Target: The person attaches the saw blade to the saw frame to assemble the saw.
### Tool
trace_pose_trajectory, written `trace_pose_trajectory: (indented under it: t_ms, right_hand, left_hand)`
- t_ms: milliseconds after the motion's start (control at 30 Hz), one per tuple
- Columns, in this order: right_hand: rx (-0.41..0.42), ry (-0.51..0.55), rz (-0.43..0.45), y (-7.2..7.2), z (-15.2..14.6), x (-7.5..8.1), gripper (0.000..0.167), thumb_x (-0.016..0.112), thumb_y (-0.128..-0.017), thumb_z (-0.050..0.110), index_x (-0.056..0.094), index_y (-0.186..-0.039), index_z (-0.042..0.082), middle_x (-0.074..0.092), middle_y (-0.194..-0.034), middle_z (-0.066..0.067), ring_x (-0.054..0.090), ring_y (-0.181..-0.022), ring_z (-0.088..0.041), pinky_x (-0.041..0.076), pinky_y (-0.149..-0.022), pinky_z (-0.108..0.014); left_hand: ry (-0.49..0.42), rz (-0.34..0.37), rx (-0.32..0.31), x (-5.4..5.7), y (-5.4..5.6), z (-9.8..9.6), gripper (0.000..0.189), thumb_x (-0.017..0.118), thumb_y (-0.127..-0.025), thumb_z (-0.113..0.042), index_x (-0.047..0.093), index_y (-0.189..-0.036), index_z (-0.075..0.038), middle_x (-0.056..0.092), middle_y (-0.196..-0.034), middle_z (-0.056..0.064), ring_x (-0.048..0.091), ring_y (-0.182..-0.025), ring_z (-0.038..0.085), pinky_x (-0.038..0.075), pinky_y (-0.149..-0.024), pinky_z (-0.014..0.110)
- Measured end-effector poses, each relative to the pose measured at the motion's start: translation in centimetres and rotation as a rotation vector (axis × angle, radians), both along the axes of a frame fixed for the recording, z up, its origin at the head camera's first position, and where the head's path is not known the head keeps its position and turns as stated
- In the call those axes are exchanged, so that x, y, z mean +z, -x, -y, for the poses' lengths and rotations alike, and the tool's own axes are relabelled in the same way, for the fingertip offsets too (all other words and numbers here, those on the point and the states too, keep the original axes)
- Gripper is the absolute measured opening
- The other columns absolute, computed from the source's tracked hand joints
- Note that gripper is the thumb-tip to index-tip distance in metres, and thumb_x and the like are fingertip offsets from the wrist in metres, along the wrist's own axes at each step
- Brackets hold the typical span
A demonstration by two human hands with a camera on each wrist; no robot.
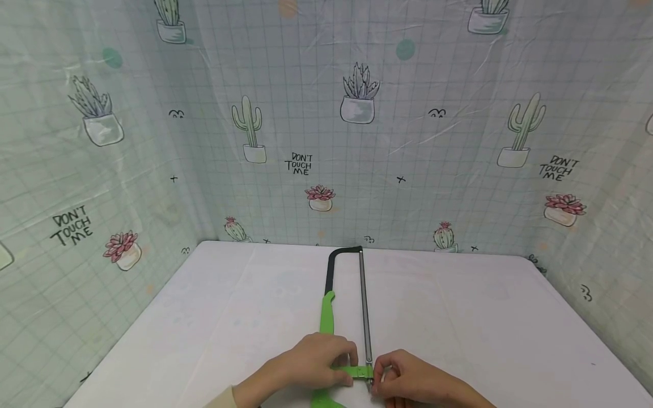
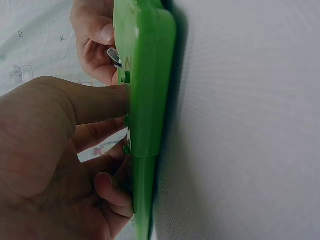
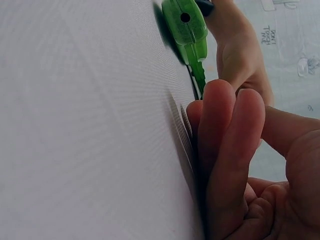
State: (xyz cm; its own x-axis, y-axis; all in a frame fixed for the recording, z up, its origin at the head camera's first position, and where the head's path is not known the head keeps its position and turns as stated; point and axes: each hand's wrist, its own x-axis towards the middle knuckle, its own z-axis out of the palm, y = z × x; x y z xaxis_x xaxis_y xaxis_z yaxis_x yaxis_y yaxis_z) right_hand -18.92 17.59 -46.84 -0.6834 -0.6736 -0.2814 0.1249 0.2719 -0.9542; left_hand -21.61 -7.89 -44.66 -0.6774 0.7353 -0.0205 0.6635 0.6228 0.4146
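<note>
A hacksaw [image 1: 327, 317] lies flat on the white table, its black bow pointing away and its green handle end nearest me. The thin grey blade [image 1: 364, 300] runs along its right side. My left hand [image 1: 317, 360] grips the green frame near the handle, thumb and fingers against it in the left wrist view. At the near end of the blade, my right hand [image 1: 410, 378] pinches a small metal wing nut [image 2: 114, 56] with thumb and fingertips. In the right wrist view, the curled fingers of that hand hide the nut, and the green handle end [image 3: 185, 30] shows beyond.
The white table [image 1: 459, 317] stretches around the saw on both sides. Behind and beside it hangs a light sheet [image 1: 403, 141] printed with potted cacti and lettering.
</note>
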Motion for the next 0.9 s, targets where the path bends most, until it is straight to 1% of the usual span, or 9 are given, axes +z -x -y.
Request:
trace_pose_trajectory:
  t_ms: [200, 433, 600, 767, 900]
  right_hand:
    - [-0.015, -0.02, -0.029, -0.03, 0.05, 0.0, 0.015, 0.068, -0.097, 0.022, 0.063, -0.09, 0.009, 0.061, -0.059, 0.002, 0.048, -0.045, 0.0, 0.038, -0.044, -0.017]
    - [-0.011, -0.034, -0.051, -0.04, 0.1, 0.17, 0.018, 0.068, -0.097, 0.026, 0.063, -0.09, 0.01, 0.061, -0.058, 0.002, 0.051, -0.044, 0.0, 0.039, -0.043, -0.017]
    - [-0.004, -0.042, -0.063, 0.0, 0.13, 0.31, 0.018, 0.068, -0.096, 0.027, 0.063, -0.089, 0.011, 0.063, -0.057, 0.003, 0.052, -0.043, 0.001, 0.04, -0.043, -0.017]
    - [-0.002, -0.04, -0.061, -0.04, 0.17, 0.24, 0.018, 0.067, -0.097, 0.026, 0.063, -0.09, 0.01, 0.063, -0.058, 0.003, 0.052, -0.043, 0.002, 0.04, -0.042, -0.017]
    - [0.001, -0.034, -0.057, -0.05, 0.2, 0.14, 0.017, 0.067, -0.097, 0.025, 0.063, -0.09, 0.011, 0.064, -0.057, 0.005, 0.052, -0.042, 0.002, 0.041, -0.041, -0.017]
  left_hand:
    - [-0.002, -0.002, -0.008, 0.08, 0.05, 0.04, 0.016, 0.079, -0.088, -0.037, 0.07, -0.1, -0.03, 0.059, -0.083, -0.023, 0.051, -0.074, -0.008, 0.043, -0.069, 0.015]
    - [0.004, 0.008, -0.005, 0.31, 0.05, 0.03, 0.016, 0.078, -0.088, -0.038, 0.07, -0.1, -0.031, 0.059, -0.083, -0.023, 0.051, -0.074, -0.008, 0.043, -0.07, 0.015]
    - [0.011, 0.008, -0.003, 0.26, 0.1, 0.04, 0.016, 0.078, -0.089, -0.039, 0.07, -0.1, -0.032, 0.058, -0.083, -0.023, 0.051, -0.075, -0.007, 0.043, -0.07, 0.016]
    - [0.011, -0.004, -0.007, 0.25, 0.06, 0.05, 0.016, 0.078, -0.089, -0.039, 0.07, -0.1, -0.032, 0.058, -0.083, -0.023, 0.051, -0.075, -0.008, 0.042, -0.07, 0.015]
    - [0.01, 0.0, -0.005, 0.31, -0.04, 0.05, 0.016, 0.078, -0.088, -0.038, 0.07, -0.1, -0.031, 0.059, -0.083, -0.022, 0.051, -0.074, -0.007, 0.042, -0.07, 0.016]
